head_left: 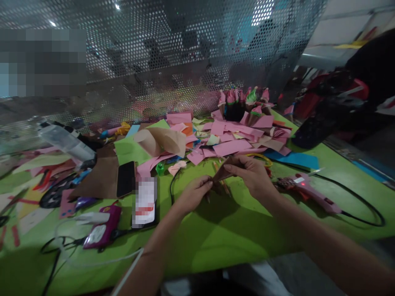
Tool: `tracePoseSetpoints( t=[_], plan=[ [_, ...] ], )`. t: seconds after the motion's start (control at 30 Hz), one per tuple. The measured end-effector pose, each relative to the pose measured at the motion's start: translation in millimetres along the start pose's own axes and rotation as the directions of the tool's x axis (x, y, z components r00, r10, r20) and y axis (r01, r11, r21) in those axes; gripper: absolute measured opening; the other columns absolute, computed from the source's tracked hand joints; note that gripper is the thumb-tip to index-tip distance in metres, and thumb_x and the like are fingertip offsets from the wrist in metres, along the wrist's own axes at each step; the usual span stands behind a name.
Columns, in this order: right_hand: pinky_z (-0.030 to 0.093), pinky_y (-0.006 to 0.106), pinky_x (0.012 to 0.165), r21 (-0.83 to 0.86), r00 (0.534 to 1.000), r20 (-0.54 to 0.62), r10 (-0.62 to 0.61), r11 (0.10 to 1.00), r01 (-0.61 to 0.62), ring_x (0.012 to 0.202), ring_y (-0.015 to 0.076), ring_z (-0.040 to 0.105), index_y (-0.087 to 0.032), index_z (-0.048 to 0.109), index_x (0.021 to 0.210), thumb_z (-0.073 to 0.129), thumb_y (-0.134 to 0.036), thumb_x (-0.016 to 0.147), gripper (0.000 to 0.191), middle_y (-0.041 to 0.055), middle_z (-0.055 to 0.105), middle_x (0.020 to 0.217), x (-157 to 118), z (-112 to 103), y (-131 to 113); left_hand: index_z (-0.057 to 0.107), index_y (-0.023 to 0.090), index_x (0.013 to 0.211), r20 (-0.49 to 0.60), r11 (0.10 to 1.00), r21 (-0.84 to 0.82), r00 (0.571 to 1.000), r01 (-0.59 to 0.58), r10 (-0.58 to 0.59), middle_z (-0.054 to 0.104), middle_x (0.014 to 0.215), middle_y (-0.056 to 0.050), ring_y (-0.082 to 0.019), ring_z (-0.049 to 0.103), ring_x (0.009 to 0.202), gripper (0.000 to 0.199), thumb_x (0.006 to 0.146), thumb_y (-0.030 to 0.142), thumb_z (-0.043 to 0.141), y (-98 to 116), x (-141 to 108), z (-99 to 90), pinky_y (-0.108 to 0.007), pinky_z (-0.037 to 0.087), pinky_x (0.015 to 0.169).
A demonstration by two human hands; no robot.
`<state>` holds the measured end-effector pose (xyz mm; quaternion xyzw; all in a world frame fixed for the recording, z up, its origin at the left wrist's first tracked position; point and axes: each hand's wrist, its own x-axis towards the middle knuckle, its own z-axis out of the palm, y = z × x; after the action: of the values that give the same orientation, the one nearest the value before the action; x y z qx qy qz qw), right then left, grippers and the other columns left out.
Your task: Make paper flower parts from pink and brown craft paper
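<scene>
- The brown paper piece (221,172) is up between my hands, above the surface (247,234), bent into shape, its seam too blurred to judge
- My left hand (197,192) pinches its lower left edge; my right hand (251,172) grips its upper right
- I see no coloured top on it, unlike the green-topped cone (252,96) at the far right
- The pink glue gun (317,193) lies to the right, red light lit

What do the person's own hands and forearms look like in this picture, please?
The left hand and right hand are ungloved, and no sleeve or watch shows on either forearm. A thin white strip shows at the left forearm near the picture's bottom edge; I cannot tell whether it is worn. Nail details are too small to make out.
</scene>
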<state>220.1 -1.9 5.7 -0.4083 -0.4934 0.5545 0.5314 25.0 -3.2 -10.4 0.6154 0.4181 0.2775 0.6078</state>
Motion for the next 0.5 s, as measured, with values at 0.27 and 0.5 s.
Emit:
tracePoseSetpoints(
  t=[0.27, 0.5],
  plan=[
    [0.052, 0.033, 0.061, -0.321, 0.996, 0.011, -0.094, 0.942, 0.093, 0.062, 0.0202, 0.063, -0.021, 0.067, 0.069, 0.073, -0.036, 0.073, 0.016, 0.0002, 0.068, 0.063, -3, 8, 8, 0.064, 0.019, 0.090, -0.128, 0.990, 0.071, 0.983, -0.121, 0.129, 0.066, 0.084, -0.003, -0.017, 0.060, 0.081, 0.027, 0.089, 0.045, 0.058, -2, -1, 6.6, -0.031, 0.049, 0.078],
    [0.047, 0.029, 0.056, -0.368, 0.996, 0.083, -0.032, 0.928, 0.060, 0.064, 0.0185, 0.060, -0.019, 0.069, 0.076, 0.073, -0.041, 0.072, 0.023, 0.0004, 0.067, 0.068, -1, 8, 13, 0.058, 0.018, 0.076, -0.238, 0.992, -0.088, 0.969, -0.092, 0.069, 0.057, 0.069, 0.002, -0.013, 0.053, 0.065, 0.036, 0.079, 0.052, 0.068, -10, 4, 10.8, -0.026, 0.045, 0.063]
  ],
)
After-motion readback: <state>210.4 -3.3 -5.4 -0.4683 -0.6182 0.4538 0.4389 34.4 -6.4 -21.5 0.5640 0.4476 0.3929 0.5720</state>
